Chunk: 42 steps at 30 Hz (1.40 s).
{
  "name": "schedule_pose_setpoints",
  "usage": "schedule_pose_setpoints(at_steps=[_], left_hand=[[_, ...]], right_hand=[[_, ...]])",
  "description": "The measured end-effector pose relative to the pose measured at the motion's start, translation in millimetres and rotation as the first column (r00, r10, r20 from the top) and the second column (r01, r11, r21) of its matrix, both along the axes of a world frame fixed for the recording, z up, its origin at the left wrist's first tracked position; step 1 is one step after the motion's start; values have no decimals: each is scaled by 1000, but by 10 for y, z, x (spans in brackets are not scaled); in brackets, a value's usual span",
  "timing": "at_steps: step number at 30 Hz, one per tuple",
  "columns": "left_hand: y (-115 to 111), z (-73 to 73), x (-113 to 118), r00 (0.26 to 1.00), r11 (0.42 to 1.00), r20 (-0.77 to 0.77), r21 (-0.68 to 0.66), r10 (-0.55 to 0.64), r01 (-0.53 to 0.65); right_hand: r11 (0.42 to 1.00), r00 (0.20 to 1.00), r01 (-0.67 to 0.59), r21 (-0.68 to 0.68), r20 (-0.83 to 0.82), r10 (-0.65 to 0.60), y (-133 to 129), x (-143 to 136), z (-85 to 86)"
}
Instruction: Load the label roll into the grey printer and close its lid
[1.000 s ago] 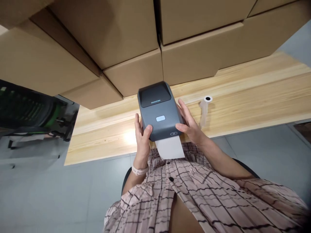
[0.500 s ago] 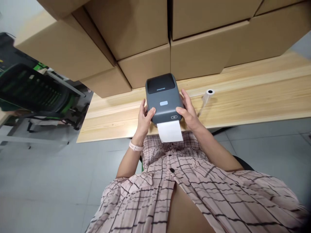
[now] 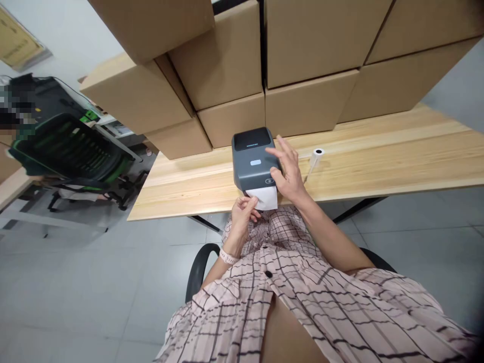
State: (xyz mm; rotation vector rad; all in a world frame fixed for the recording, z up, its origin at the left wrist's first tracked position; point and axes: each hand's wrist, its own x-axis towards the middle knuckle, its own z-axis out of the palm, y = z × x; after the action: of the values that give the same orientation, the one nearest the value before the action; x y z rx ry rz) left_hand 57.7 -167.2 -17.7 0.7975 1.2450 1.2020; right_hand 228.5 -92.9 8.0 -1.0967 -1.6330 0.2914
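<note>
A dark grey label printer point(image 3: 249, 169) with a black window in its lid stands near the table's front edge. From its front slot hangs a strip of white label paper point(image 3: 268, 198). My left hand point(image 3: 243, 212) pinches the left side of that paper between thumb and fingers. Over the printer's right front corner is my right hand point(image 3: 290, 174), open with fingers spread. Its thumb lies close to the front button; whether it touches the casing I cannot tell. A small roll of white paper point(image 3: 316, 158), its end partly unrolled, is on the table to the right of my right hand.
Stacked cardboard boxes point(image 3: 302, 106) line the back of the wooden table point(image 3: 378, 156). Black chair armrests point(image 3: 200, 269) flank me. At the left, a person sits in a green-and-black mesh chair point(image 3: 71, 154) by another desk.
My left hand has left the printer's left side and taken hold of the label paper. The right hand has lifted and spread its fingers. The camera view has shifted.
</note>
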Motion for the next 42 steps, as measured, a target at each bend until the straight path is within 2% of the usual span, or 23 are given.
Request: schedule_pose_setpoints(at_steps=[2, 5, 11, 16, 20, 23, 25, 26, 29, 31, 34, 38, 42], left_hand=[[-22, -5, 8, 999, 1000, 36, 3, 14, -14], [-119, 1, -3, 996, 996, 34, 25, -88, 87], [-216, 66, -20, 995, 992, 28, 86, -96, 93], [-248, 61, 12, 996, 991, 37, 111, -76, 72], [-255, 11, 20, 997, 985, 15, 159, -69, 66], [-203, -9, -35, 995, 965, -60, 256, 79, -62], [-145, 2, -91, 971, 924, -111, 346, 212, -162], [-114, 15, -116, 958, 906, -142, 385, 248, -177], [-30, 64, -148, 942, 890, -239, 443, 236, -111], [17, 90, -124, 945, 895, -256, 440, 203, -73], [83, 98, -62, 951, 908, -248, 413, 185, -69], [171, 26, -42, 947, 906, -249, 415, 201, -83], [220, -84, -109, 906, 881, -354, 471, 231, -40]], right_hand=[[998, 988, 4, 56, 154, -13, -38, -9, 66], [999, 963, 14, 31, 270, -22, -82, -26, 102], [997, 931, 74, -34, 360, -57, -135, -23, 233], [998, 886, 49, -36, 464, -27, -82, -34, 392], [1000, 868, 18, -13, 496, -9, -35, -23, 383], [999, 910, 5, -41, 414, 12, -73, 21, 251], [998, 961, -2, -67, 275, 20, -134, 52, 110], [997, 984, -1, -80, 179, 15, -167, 66, 31], [989, 994, -6, -149, -108, -10, -249, 96, -195], [981, 978, -43, -188, -207, 3, -280, 111, -302], [975, 971, -90, -202, -234, 41, -305, 120, -388], [974, 961, -77, -215, -275, 15, -337, 86, -461], [964, 960, -45, -261, -277, -31, -379, 51, -499]])
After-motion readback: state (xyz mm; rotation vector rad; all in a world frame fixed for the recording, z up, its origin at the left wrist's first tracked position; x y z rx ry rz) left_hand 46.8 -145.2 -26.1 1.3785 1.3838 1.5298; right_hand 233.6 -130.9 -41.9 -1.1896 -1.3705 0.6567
